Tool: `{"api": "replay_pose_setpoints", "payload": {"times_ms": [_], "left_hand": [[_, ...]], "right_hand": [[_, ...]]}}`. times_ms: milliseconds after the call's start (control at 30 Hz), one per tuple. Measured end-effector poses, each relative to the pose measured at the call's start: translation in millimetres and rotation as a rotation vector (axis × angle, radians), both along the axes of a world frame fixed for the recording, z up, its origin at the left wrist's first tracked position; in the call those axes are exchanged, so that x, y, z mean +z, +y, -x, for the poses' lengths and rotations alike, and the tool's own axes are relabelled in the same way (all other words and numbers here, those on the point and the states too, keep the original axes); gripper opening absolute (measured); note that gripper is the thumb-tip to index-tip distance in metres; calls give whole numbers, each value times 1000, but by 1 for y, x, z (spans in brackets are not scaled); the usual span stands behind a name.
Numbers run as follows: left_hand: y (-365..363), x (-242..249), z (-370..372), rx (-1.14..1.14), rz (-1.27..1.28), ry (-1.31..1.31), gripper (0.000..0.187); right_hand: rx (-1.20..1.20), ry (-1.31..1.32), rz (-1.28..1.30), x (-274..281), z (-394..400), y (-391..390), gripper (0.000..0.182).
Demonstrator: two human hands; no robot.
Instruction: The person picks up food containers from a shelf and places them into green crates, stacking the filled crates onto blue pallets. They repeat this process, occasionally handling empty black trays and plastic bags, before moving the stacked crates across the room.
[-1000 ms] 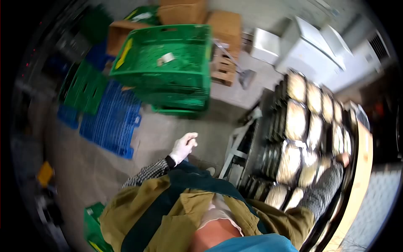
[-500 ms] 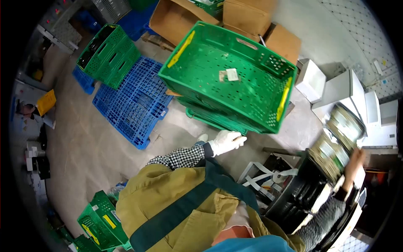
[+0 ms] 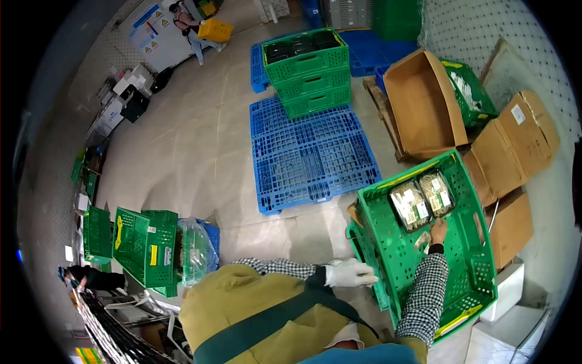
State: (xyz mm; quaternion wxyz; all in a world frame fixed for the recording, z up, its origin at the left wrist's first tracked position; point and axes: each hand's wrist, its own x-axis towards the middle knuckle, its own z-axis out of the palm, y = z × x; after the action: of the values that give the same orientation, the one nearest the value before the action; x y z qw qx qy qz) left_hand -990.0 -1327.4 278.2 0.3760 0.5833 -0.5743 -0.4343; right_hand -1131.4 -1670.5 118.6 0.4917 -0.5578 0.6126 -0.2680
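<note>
My right hand [image 3: 438, 231], bare, reaches into a large green crate [image 3: 397, 267] with yellow handles. Its fingers close on the near edge of two film-covered black trays with pale brown contents and white labels, the left tray [image 3: 410, 206] and the right tray [image 3: 437, 193]. Both trays sit side by side at the crate's far end; which of them the fingers grip is hard to make out. My left hand [image 3: 351, 273], in a white glove, is beside the crate's left wall with its fingers stretched out and nothing in them.
Ahead, a blue pallet [image 3: 312, 161] carries stacked green crates [image 3: 315, 79] with black trays on top. Open cardboard boxes [image 3: 418, 103] stand beyond my crate. White boxes [image 3: 506, 294] are at right. More green crates [image 3: 145, 249] stand left. A person [image 3: 191, 30] carries a yellow crate [image 3: 215, 30].
My view has turned left. My right hand has brought the two trays from the stack at the right into the green crate. My left hand stays near the crate's side.
</note>
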Motion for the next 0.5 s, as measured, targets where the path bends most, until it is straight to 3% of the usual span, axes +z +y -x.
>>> {"api": "replay_pose_setpoints", "payload": {"times_ms": [33,67,100,133,167,233,267,300,333,367,433,467,500], "left_hand": [[-4,3,7,-76,19,-63,20],[-2,5,15,-32,206,-36,18],[-12,13,29,-71,230,74,16],[-27,21,44,-145,228,209,19],[-24,12,59,-262,0,455,39],[-38,19,109,-298,-113,874,78],[-43,27,136,-280,-282,968,78],[-45,23,164,-363,-517,1330,81],[-37,39,199,-431,-789,1527,79],[-14,24,230,-589,-963,1647,69],[24,-26,280,-764,-844,1360,52],[26,6,310,-592,-1348,1065,43],[39,-5,330,-897,-1234,895,47]], "right_hand": [[147,88,161,-8,22,-2,35],[230,-19,267,15,33,12,39],[153,-18,452,64,46,45,41],[57,-108,375,100,65,74,36],[45,-1,459,165,84,125,32],[-176,-21,565,229,122,215,28],[-158,89,706,237,145,260,31],[-193,141,659,245,159,307,39],[-98,283,728,244,175,341,41],[29,408,769,235,189,372,44],[-209,615,670,200,245,428,48],[-284,797,579,180,273,455,49],[-426,913,420,162,295,486,54]]}}
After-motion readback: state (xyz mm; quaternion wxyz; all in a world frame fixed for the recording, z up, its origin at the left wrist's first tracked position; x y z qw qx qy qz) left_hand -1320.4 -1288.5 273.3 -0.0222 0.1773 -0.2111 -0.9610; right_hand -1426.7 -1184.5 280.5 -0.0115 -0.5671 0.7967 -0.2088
